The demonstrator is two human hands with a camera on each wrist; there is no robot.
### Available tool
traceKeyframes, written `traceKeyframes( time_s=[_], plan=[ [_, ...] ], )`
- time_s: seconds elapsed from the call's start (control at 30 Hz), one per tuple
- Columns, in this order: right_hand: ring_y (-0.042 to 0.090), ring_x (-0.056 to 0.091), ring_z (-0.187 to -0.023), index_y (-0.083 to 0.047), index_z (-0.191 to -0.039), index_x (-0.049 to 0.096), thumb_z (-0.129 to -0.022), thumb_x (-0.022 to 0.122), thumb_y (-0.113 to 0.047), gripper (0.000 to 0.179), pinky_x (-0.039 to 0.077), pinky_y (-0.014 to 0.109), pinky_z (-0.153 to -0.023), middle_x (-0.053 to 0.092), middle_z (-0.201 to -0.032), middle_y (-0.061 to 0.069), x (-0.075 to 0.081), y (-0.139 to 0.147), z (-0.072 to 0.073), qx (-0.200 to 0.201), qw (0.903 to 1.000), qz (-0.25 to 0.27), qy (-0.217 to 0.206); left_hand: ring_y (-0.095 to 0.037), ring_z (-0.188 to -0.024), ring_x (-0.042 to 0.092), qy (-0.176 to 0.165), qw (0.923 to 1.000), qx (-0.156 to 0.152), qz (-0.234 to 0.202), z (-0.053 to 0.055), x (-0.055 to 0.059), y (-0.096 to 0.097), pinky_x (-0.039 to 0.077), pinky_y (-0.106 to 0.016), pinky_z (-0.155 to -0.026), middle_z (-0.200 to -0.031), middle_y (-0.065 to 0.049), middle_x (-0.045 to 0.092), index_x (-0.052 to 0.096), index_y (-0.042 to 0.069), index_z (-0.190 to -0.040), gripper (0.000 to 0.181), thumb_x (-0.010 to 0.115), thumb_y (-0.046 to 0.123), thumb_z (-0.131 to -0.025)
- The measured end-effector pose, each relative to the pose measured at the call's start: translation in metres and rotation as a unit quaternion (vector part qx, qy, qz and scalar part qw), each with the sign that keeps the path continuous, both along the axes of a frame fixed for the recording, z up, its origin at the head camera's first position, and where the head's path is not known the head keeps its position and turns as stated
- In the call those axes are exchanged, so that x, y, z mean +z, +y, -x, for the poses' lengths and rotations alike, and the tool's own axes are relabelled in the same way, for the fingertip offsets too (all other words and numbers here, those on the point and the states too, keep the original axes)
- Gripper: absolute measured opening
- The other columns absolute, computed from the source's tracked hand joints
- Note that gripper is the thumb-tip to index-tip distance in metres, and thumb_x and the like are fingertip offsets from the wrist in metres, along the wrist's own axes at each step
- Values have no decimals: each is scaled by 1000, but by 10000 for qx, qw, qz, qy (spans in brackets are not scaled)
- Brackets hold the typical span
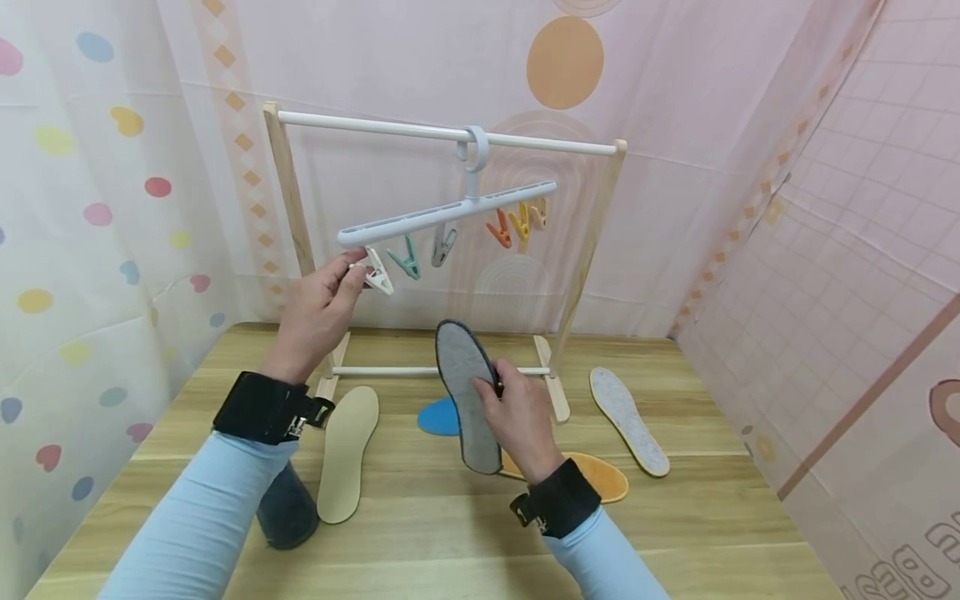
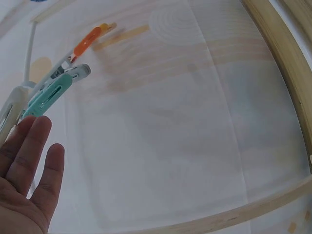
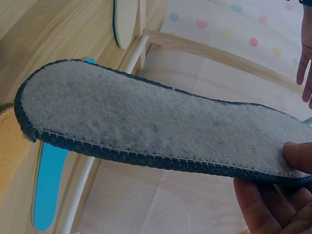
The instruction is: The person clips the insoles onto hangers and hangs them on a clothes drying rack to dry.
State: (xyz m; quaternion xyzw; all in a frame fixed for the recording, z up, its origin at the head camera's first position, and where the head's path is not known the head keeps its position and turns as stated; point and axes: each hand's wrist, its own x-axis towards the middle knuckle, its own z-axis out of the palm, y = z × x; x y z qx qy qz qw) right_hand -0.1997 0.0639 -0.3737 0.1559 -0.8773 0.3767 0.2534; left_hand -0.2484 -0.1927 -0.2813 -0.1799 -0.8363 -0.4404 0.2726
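My left hand (image 1: pixel 313 315) is raised at the left end of a pale blue hanger (image 1: pixel 420 221), thumb and fingers pinching a white clothespin (image 1: pixel 379 277) that hangs there. In the left wrist view, the other fingers (image 2: pixel 28 156) extend below the clothespins. My right hand (image 1: pixel 525 421) grips a grey felt insole (image 1: pixel 461 367) by its side edge, thumb on the grey face. Dark overlock stitching (image 3: pixel 146 158) runs round that insole, which is held up over the table. Beside the left hand hang a teal clothespin (image 1: pixel 407 260) and a grey clothespin (image 1: pixel 443 247).
The hanger hooks over the white bar (image 1: pixel 360 124) of a wooden rack. Orange (image 1: pixel 500 230), yellow (image 1: pixel 521 222) and peach (image 1: pixel 538 214) clothespins hang rightward. On the table lie cream (image 1: pixel 348 454), blue (image 1: pixel 438 417), orange (image 1: pixel 600 478), light grey (image 1: pixel 628 421) and dark (image 1: pixel 287 510) insoles.
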Motion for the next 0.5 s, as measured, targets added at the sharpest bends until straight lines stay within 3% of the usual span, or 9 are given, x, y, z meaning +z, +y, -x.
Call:
traceKeyframes(
  time_s=[0.17, 0.4, 0.5],
  plan=[
    [16, 68, -74, -3, -103, 66, -93, 71, -13, 14, 52, 25, -58, 70, -86, 7, 2, -1, -1, 129, 9998, 79, -86, -26, -119, 59, -4, 9998, -138, -162, -4, 2, 5, 39, -12, -85, -136, -13, 59, 59, 0, -135, 41, 47, 28, -106],
    [17, 69, -76, -3, -106, 66, -94, 70, -13, 17, 54, 27, -60, 71, -91, 8, 5, -4, -3, 240, 9997, 61, -43, -28, -114, 63, -151, 9985, -342, -394, -6, 4, 8, 44, -13, -88, -131, -15, 62, 55, 2, -140, 44, 46, 29, -106],
    [17, 69, -77, -3, -107, 67, -94, 70, -13, 17, 54, 27, -61, 72, -92, 9, 8, -5, -4, 270, 9996, 34, -56, -23, -107, 65, -256, 9969, -446, -597, -6, 4, 8, 47, -17, -88, -128, -15, 64, 52, 3, -143, 45, 44, 28, -107]
  ],
)
